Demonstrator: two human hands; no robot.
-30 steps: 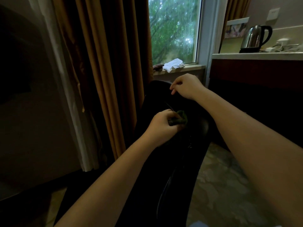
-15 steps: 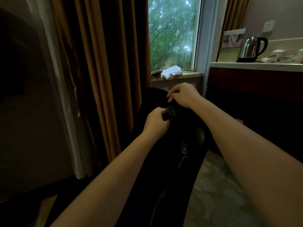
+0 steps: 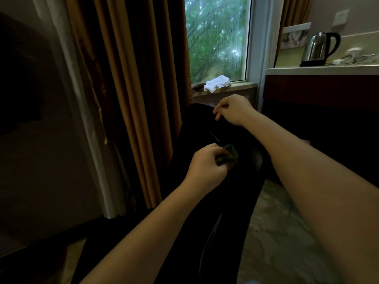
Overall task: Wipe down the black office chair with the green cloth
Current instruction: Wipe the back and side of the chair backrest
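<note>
Black office chair (image 3: 235,201) sits straight ahead under the window (image 3: 217,37), between the brown curtain (image 3: 127,99) and a dark cabinet (image 3: 320,111), with its backrest facing the camera. It is bulky, and the base is not visible. If it swivels or rolls, I'd expect it to drift under a sideways push, so the stiff top edge of the backrest is the place to steady it. The surface looks smooth and slightly glossy, so a cloth should glide with little drag. Green cloth (image 3: 229,155) is small, soft, limp and light, and is best wadded in the fist so it doesn't trail. Left hand (image 3: 205,167) grips it bunched and holds it against the upper backrest. Right hand (image 3: 233,111) is at the top edge with fingers curled. I cannot tell whether they actually clamp the edge — too dark. Versus half a second ago, the left hand and cloth are lower on the backrest and farther from the right hand, with more green showing — the right hand holds its spot.
</note>
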